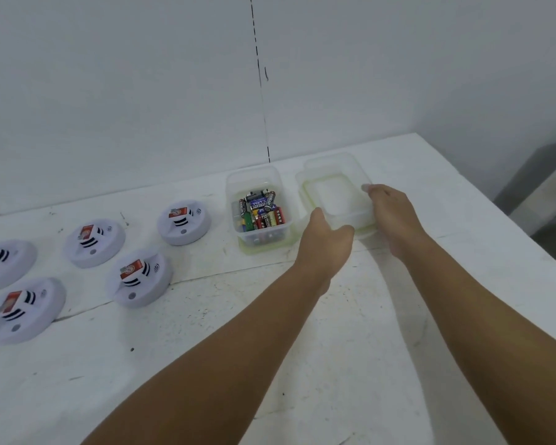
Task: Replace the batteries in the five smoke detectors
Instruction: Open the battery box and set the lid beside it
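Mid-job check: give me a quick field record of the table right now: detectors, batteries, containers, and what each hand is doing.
smoke detectors: five, face up on the left of the white table, none opened
batteries: loose mix in open clear tub
second container: clear tub with lid, right of the battery tub; contents cannot be told
left hand: grips the second container's near left edge
right hand: grips its right edge
wall: plain white behind the table

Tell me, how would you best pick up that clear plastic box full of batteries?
Grip the clear plastic box of batteries by its two long side walls, coming straight down from above. It stands upright with its top open, the walls look taller than the battery pile, and bare white table lies on either side, so fingers should probably fit.
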